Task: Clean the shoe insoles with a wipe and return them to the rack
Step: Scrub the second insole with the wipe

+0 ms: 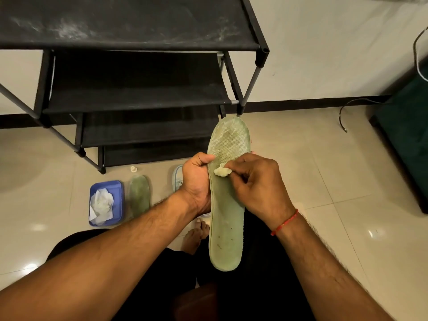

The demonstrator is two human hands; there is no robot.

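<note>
A long pale green insole (225, 230) is held upright in front of me, toe end pointing away toward the rack. My left hand (196, 179) grips its left edge near the middle. My right hand (257, 181) pinches a small crumpled white wipe (221, 171) and presses it against the insole's upper face. A second green insole (139, 195) lies flat on the floor tiles. The black multi-tier shoe rack (139, 98) stands just beyond, its shelves bare and its top dusty.
A blue tray (117, 188) with used white wipes sits on the floor left of the lying insole. A light shoe (177, 179) shows partly behind my left hand. A small bottle cap (132, 168) stands by the rack's foot. A dark green cabinet (407, 135) and a cable are on the right.
</note>
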